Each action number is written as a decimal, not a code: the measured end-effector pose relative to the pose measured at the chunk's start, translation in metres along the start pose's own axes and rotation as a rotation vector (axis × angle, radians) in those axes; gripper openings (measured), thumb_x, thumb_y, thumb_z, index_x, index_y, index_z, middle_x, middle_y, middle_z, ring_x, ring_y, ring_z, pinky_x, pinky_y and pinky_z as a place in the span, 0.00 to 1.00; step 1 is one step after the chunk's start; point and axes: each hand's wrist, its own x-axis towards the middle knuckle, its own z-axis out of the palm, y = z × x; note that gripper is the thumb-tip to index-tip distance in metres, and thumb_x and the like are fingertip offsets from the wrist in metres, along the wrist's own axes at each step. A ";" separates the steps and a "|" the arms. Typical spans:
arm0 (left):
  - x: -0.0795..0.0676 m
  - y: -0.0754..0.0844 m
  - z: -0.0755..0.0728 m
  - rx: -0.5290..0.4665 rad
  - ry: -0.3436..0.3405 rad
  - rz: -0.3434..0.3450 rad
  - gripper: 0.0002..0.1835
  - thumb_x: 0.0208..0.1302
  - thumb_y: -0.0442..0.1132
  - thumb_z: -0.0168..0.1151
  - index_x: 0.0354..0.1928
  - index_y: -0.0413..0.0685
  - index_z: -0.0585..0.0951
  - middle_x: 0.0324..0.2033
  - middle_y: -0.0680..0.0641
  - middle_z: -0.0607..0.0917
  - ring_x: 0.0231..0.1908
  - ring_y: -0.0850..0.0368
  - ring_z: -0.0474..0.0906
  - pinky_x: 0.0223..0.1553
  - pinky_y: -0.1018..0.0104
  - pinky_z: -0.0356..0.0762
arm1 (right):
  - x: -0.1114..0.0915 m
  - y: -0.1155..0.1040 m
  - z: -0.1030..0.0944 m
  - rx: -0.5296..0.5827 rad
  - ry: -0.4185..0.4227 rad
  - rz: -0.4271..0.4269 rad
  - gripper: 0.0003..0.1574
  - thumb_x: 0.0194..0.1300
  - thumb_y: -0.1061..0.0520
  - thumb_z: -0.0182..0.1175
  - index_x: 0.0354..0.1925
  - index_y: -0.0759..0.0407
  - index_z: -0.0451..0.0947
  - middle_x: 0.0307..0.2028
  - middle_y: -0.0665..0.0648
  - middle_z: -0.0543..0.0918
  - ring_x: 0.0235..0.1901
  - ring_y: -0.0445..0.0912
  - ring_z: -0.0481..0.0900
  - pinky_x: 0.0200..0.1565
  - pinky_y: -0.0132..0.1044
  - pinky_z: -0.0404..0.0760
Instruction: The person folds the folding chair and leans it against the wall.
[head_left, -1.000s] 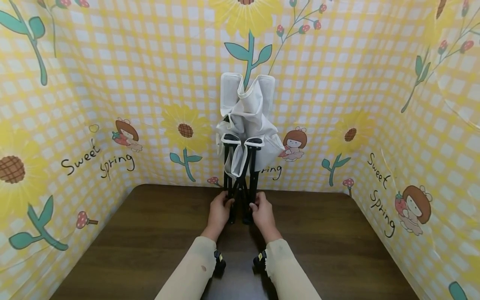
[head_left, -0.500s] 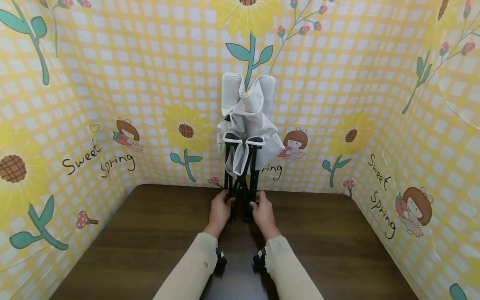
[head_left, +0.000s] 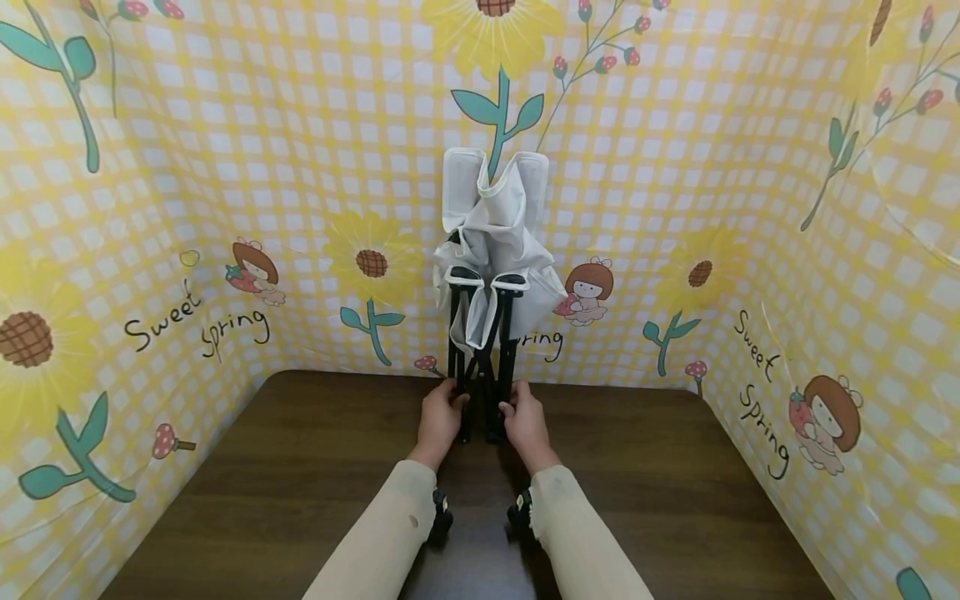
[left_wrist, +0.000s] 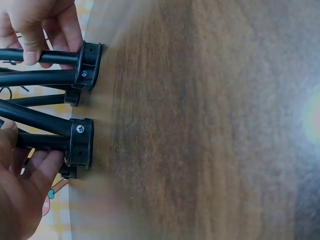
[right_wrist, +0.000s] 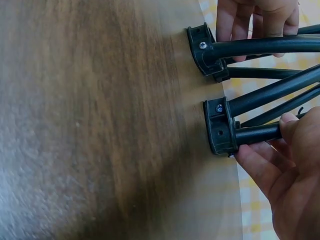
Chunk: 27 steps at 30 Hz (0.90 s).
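A folded folding chair point(head_left: 504, 208) stands upright at the back of the table, its white fabric bunched above black tube legs point(head_left: 507, 362). My left hand point(head_left: 440, 423) holds the left legs low down, thumb in front and fingers curled behind. Opposite it, my right hand point(head_left: 527, 427) grips the right legs at about the same height. In the left wrist view, the left thumb and fingers pinch a tube just above a screwed black plastic foot point(left_wrist: 80, 143). The right wrist view has the right hand point(right_wrist: 295, 170) around a tube beside another foot point(right_wrist: 220, 126).
The dark brown wooden table point(head_left: 637, 500) has rounded far corners. A yellow-and-white checked cloth point(head_left: 637, 167) with sunflowers and cartoon figures hangs behind it and along both sides, close to the chair's back. Black wrist devices point(head_left: 441, 518) sit at both cuffs.
Both forearms have edged slightly forward. The hands keep the same hold on the legs, and the chair stands almost where it was.
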 end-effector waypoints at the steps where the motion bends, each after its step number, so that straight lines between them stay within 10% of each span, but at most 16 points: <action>1: 0.001 0.000 0.000 0.003 0.001 0.002 0.07 0.63 0.36 0.64 0.42 0.43 0.80 0.34 0.43 0.85 0.32 0.51 0.81 0.33 0.57 0.78 | 0.001 0.000 0.000 -0.002 -0.001 -0.002 0.14 0.69 0.57 0.58 0.51 0.54 0.68 0.37 0.54 0.81 0.37 0.47 0.80 0.37 0.42 0.79; 27: 0.016 0.002 0.004 0.040 -0.031 -0.063 0.09 0.64 0.36 0.64 0.44 0.43 0.80 0.36 0.42 0.86 0.35 0.48 0.82 0.36 0.54 0.79 | 0.019 -0.001 -0.002 -0.053 -0.037 0.050 0.12 0.69 0.58 0.58 0.48 0.53 0.67 0.35 0.54 0.80 0.35 0.47 0.79 0.33 0.39 0.76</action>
